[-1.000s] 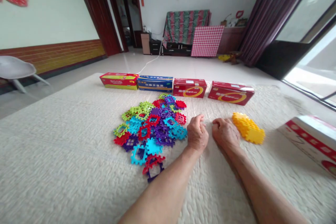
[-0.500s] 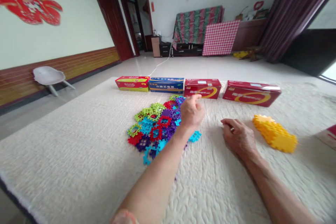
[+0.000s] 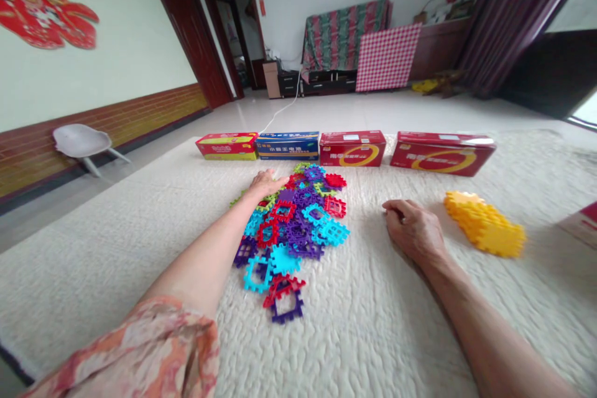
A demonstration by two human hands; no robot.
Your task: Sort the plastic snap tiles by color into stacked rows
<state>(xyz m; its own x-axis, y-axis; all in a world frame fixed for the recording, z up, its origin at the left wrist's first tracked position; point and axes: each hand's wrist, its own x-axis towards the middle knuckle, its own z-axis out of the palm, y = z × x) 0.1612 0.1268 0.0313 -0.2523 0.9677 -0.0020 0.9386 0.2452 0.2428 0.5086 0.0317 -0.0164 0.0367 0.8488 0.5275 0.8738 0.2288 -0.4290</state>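
A heap of plastic interlocking tiles [image 3: 298, 224] in red, purple, cyan and green lies on the cream quilted mat [image 3: 116, 249]. My left hand [image 3: 267, 185] reaches over the heap's far left part, fingers stretched forward and resting on the green tiles there. My right hand [image 3: 413, 230] rests knuckles-up on the mat to the right of the heap, fingers curled under; what is in them, if anything, is hidden. A block built of yellow tiles [image 3: 485, 224] lies just right of that hand, apart from it.
Several flat cartons stand in a row at the mat's far edge: a red-yellow one [image 3: 227, 145], a blue one [image 3: 288, 145], and two red ones [image 3: 352, 148] [image 3: 442, 153]. Another red-white box [image 3: 585, 224] is at the right edge. A white chair [image 3: 79, 142] stands by the left wall.
My left hand has moved left and farther across the heap and opened flat onto the green tiles. My right hand has stayed curled on the mat.
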